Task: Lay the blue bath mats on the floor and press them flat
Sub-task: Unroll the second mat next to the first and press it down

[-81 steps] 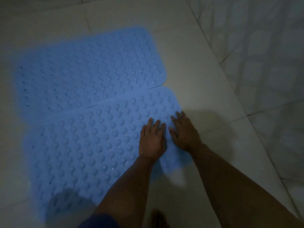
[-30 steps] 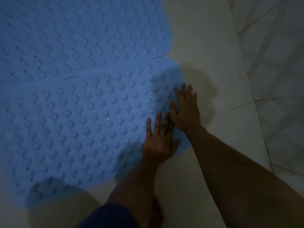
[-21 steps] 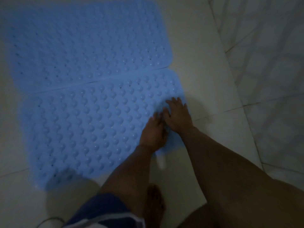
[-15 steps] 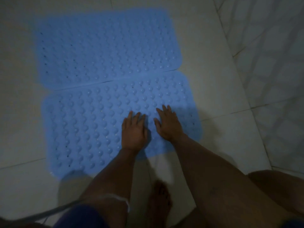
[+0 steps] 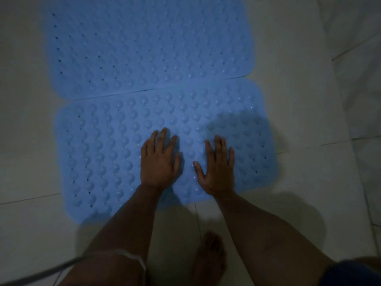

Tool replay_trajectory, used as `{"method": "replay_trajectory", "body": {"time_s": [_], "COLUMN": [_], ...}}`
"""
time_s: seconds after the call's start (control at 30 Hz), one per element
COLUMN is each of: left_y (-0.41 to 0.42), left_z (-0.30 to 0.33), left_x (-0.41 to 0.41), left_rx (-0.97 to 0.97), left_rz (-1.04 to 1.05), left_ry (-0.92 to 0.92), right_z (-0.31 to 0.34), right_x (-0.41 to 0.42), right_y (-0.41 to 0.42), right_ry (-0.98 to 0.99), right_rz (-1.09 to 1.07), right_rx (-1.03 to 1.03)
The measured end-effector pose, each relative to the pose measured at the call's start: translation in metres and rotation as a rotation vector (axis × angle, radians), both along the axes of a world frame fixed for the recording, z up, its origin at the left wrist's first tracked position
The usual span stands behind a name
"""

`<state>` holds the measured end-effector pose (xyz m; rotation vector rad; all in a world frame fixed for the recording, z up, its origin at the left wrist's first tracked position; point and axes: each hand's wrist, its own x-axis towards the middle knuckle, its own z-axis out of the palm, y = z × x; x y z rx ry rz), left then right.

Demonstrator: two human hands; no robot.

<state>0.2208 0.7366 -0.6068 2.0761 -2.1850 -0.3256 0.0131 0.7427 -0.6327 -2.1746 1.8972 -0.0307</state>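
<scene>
Blue, bubble-studded rubber is lying underneath both palms: the near mat (image 5: 107, 157) is running lengthwise left to right, the far mat (image 5: 144, 46) touching its far edge. The left hand (image 5: 159, 159) and right hand (image 5: 217, 168) are pressing flat-fingered mid-mat, gripping nothing; the unpressed left end is lying nearer the left hand.

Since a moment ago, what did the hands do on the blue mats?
Both hands slid from the near mat's right edge toward its middle and spread apart; the left hand and right hand now press flat. Nothing grasped. The far mat stayed put, edge to edge.
</scene>
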Motion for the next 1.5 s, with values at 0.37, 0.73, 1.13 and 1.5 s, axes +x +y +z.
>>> {"method": "replay_trajectory", "body": {"time_s": [0.37, 0.73, 1.13, 1.5], "left_y": [0.030, 0.026, 0.027, 0.020], "left_z": [0.026, 0.015, -0.039, -0.016], "left_x": [-0.002, -0.028, -0.049, -0.042], "left_rx": [-0.022, 0.053, 0.062, 0.207], "left_rz": [-0.001, -0.017, -0.074, -0.110], "left_ry": [0.009, 0.044, 0.093, 0.161], "right_z": [0.016, 0.075, 0.013, 0.045], "right_x": [0.002, -0.007, 0.011, 0.029], "right_y": [-0.004, -0.092, -0.117, -0.083], "right_ry": [-0.004, -0.149, -0.138, -0.227], "right_rz": [0.029, -0.013, 0.090, 0.035], "right_rx": [0.194, 0.208, -0.116, 0.033]}}
